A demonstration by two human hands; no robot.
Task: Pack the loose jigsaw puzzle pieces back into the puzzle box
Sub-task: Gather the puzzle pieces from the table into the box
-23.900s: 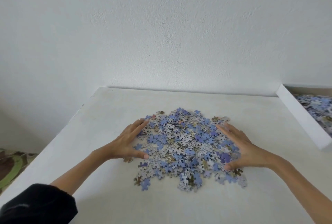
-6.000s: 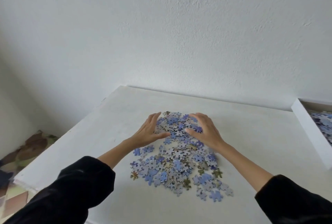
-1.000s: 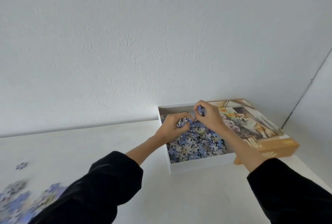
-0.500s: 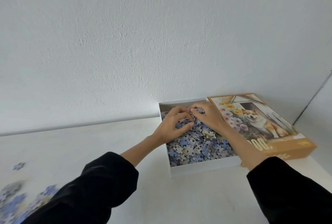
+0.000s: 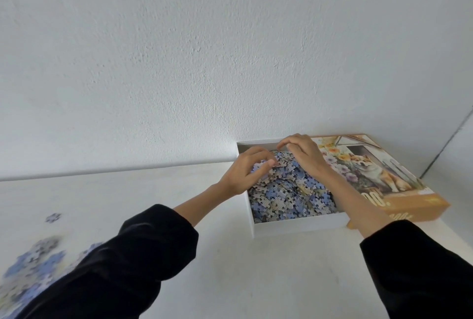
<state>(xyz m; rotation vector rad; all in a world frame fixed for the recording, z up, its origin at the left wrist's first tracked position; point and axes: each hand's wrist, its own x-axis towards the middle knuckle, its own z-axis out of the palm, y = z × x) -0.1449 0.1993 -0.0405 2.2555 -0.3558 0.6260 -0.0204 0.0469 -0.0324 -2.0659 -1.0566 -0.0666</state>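
The white puzzle box [image 5: 294, 226] stands against the wall at the right and holds a heap of blue and grey puzzle pieces [image 5: 286, 198]. Both of my hands are over the far half of that heap. My left hand [image 5: 245, 170] rests on the pieces with loosely bent fingers, its thumb touching the top of the pile. My right hand [image 5: 304, 154] arches above the pile with fingertips pointing down near the box's back wall; nothing shows in its grasp. More loose pieces [image 5: 38, 262] lie blurred on the table at the lower left, partly hidden by my left sleeve.
The box lid [image 5: 371, 172], printed with a dog and flowers, lies right beside the box near the room corner. A single stray piece [image 5: 53, 217] sits on the white table [image 5: 230, 267] left of centre. The wall runs directly behind the box.
A second ago both hands held clutches of pieces above the box. They have since dropped them onto the heap, spread flat on it, and now the fingers lift and curl loosely.
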